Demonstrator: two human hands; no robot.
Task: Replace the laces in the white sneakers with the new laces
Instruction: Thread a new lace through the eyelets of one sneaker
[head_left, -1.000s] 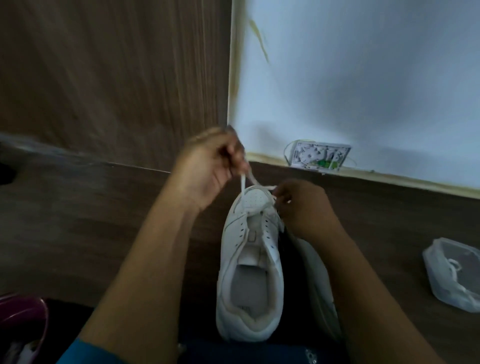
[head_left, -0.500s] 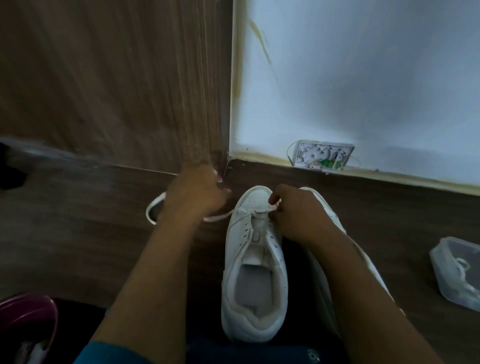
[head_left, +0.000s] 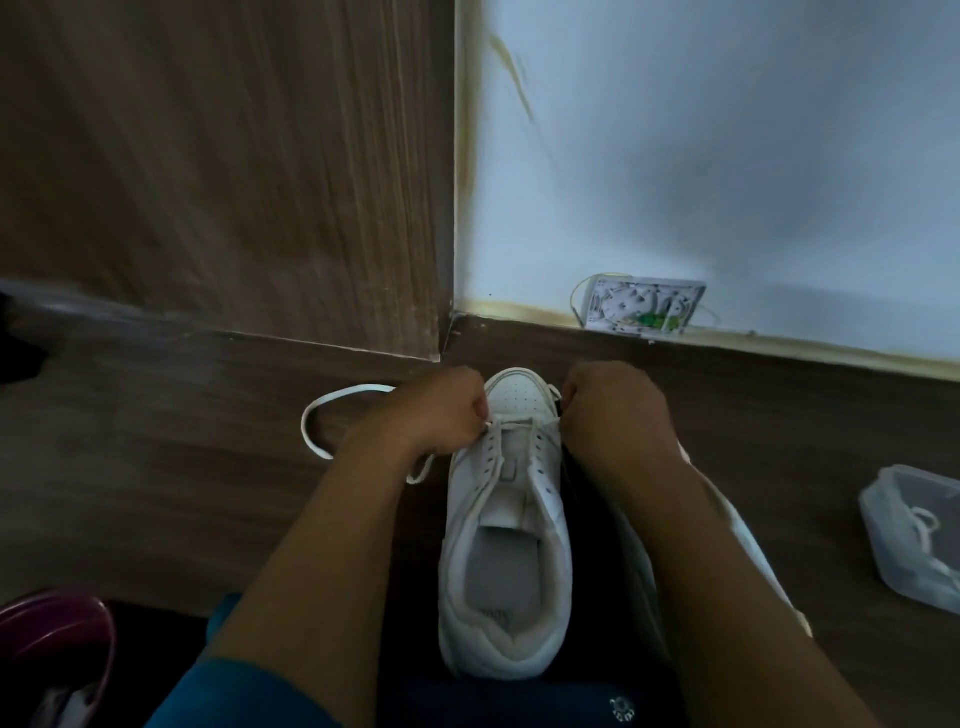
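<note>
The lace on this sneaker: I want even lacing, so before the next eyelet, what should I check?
1. Lace spans the toe-end eyelets: ok.
2. Left hand pinching its lace end: ok.
3. Right hand gripping the other end: cannot tell, fingers hide it.
4. Both ends equal in length: cannot tell.
5. Slack loop on the floor free of knots: ok.
6. Sneaker upright, tongue flat: ok.

We see a dark wood-grain floor (head_left: 156, 493) carrying a white sneaker (head_left: 506, 545), toe toward the far wall; a second sneaker (head_left: 748, 540) just right of it; a loose lace loop (head_left: 322, 415) to the left; a clear plastic container (head_left: 914, 535) at far right.
</note>
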